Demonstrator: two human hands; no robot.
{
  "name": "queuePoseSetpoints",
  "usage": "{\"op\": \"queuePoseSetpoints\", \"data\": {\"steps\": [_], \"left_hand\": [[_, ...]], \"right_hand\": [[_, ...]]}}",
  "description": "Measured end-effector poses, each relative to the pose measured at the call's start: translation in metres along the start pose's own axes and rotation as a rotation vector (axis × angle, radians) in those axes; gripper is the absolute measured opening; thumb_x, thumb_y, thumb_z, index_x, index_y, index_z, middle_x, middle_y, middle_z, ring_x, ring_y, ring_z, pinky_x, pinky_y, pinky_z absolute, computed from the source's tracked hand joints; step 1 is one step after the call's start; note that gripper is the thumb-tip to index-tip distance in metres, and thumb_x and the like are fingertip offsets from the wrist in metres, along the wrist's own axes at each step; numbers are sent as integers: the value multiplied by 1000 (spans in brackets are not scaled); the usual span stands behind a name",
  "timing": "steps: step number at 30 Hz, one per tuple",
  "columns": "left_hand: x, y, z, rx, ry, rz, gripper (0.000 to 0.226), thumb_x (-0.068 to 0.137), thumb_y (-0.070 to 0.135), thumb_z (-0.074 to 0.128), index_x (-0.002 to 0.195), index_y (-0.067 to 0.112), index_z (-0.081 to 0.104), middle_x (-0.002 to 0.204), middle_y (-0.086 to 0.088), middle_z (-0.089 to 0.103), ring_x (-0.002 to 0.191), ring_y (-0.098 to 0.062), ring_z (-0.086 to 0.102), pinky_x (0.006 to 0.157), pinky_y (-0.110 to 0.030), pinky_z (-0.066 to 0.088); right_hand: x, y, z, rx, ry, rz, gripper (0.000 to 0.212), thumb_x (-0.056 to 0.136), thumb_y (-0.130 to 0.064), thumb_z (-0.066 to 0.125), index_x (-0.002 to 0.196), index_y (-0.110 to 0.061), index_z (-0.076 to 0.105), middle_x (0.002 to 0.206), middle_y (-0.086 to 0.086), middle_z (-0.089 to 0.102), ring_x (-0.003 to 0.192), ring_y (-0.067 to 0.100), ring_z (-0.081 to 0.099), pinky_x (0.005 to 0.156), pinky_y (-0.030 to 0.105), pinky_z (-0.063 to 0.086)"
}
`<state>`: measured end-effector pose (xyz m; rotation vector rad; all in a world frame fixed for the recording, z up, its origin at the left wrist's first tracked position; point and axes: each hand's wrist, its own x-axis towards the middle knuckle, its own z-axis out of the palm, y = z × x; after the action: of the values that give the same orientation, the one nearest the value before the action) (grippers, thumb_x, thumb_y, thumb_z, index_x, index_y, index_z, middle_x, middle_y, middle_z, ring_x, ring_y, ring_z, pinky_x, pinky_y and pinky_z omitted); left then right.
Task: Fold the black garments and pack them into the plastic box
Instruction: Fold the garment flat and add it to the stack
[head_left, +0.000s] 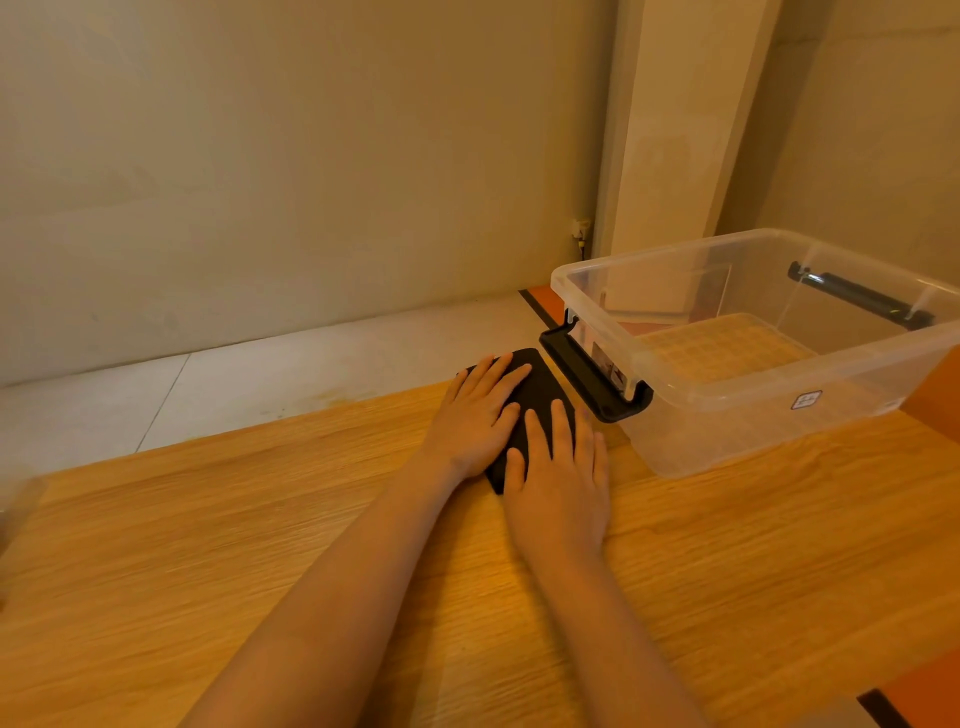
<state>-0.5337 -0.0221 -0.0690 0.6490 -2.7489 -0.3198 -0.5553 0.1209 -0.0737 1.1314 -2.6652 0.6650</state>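
Black garment (543, 385): folded down to a small, flat, dark packet, lying on the wooden table (234, 561) close to its far edge, and just beside the near end of the plastic box (727, 434). It's outside the box, not in it.
Left hand (475, 415): flat on the left part of the packet, palm down, fingers straight and a little spread, tips pointing toward the box. Pressing, not gripping.
Right hand (560, 483): down flat as well, on the near right part of the packet, fingers straight and side by side, pointing away from the person. The heel of the hand sits on bare wood. No pinch, nothing curled round the cloth.
Hands together: side by side and almost touching, with a strip of black showing between and beyond the fingers.
Plastic box: clear, lid off, standing on the table to the right of the hands. Its gridded floor shows through the walls, and there's a small white sticker (806, 400) on the front wall.
Near handle (592, 382): black, hanging on the box's end wall, right next to the garment's far right edge. Whether they touch, I can't tell.
Far handle (860, 302): black, on the opposite end, seen through the plastic.
Beyond the table: pale floor (234, 384) running to a plain wall (260, 156), with a light upright panel (675, 135) behind the box.
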Motion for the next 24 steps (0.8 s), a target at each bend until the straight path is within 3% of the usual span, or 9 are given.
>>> {"op": "queuePoseSetpoints", "data": {"steps": [6,8,11,16,21,24], "left_hand": [[6,3,-6,49,-92,-29,51,102,34,27,152,33,15,161,4,10,148,-15,5,120,-36,0],[8,5,-16,132,-185,-14,51,103,38,22,153,32,9,162,4,6,148,-15,3,120,-37,1],[5,7,-34,179,-224,-52,53,103,44,18,153,31,5,162,4,4,148,-16,2,120,-38,2],[-37,7,-48,47,-150,-183,55,104,42,19,154,28,0,162,4,-3,148,-16,-5,121,-39,0],[-100,-7,-67,24,-98,-212,59,104,43,22,153,26,-4,161,5,-9,147,-14,-10,119,-36,-3],[-138,-34,-92,156,-68,-244,60,103,43,24,153,26,-5,161,5,-10,147,-13,-12,117,-34,-8]], "right_hand": [[0,0,11,-21,29,11,54,101,-42,18,151,-23,25,160,6,16,148,27,5,117,41,-1],[-2,-3,9,-34,30,17,69,94,-50,-1,150,-22,28,159,6,19,148,27,7,116,42,-2],[-5,-3,5,-31,-32,6,97,76,-65,-28,152,-26,16,161,5,6,148,26,-5,113,41,-12],[-6,-4,-4,-54,-86,4,88,78,-72,-10,153,-29,6,161,7,-6,147,27,-14,114,42,-14],[-20,-12,-12,-89,-24,-235,79,87,-67,-10,149,-25,16,159,8,15,147,29,6,115,43,-3],[-33,-29,-13,-127,-109,-402,75,86,-66,-5,149,-27,-4,160,3,-9,146,24,-16,115,42,-15]]}}
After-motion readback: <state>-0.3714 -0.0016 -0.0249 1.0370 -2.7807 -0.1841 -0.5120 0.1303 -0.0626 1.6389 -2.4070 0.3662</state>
